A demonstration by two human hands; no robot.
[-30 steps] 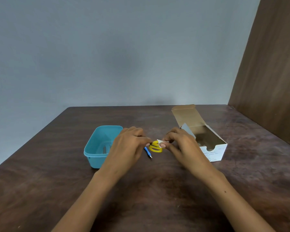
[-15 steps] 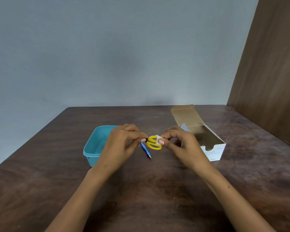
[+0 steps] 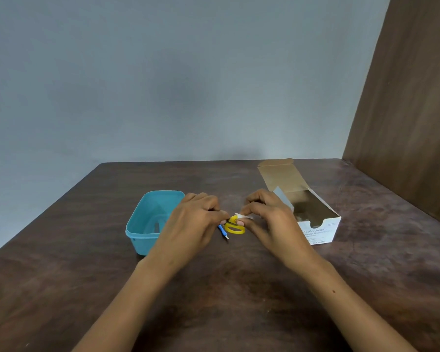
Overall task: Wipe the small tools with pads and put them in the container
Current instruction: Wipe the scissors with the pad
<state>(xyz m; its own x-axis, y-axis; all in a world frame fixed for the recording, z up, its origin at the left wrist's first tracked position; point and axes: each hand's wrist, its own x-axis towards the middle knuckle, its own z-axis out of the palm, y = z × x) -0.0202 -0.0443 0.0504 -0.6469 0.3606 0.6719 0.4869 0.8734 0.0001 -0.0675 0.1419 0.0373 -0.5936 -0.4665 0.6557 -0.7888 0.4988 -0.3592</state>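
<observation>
A small pair of yellow-handled scissors (image 3: 234, 225) is pinched at its blade end between the thumb and fingertips of the left hand (image 3: 193, 224), the blades themselves being hidden inside that grip, so that only the two handle loops are seen, raised just above the table (image 3: 87, 288). A white pad (image 3: 242, 216) is clamped between the thumb and forefinger of the right hand (image 3: 269, 222) and is pressed against the upper handle loop; wiping is judged to be the step in hand. Just beside the scissors, partly covered by the left hand, a slim blue-handled tool (image 3: 222, 230) lies on the table, apparently not yet dealt with. The turquoise container (image 3: 148, 222) stands to the left, touching or just behind the left hand, and something pale is faintly seen inside it but cannot be identified. An opened box of alcohol swabs (image 3: 315, 224) stands to the right, just behind the right hand. Several risks are judged possible: the scissors may be dropped if the narrow fingertip pinch slips under the rubbing pressure; fingers may be nicked if the concealed blades open; the blue tool may be knocked away by either hand; the blades may be left unwiped, since they are covered by the grip.
</observation>
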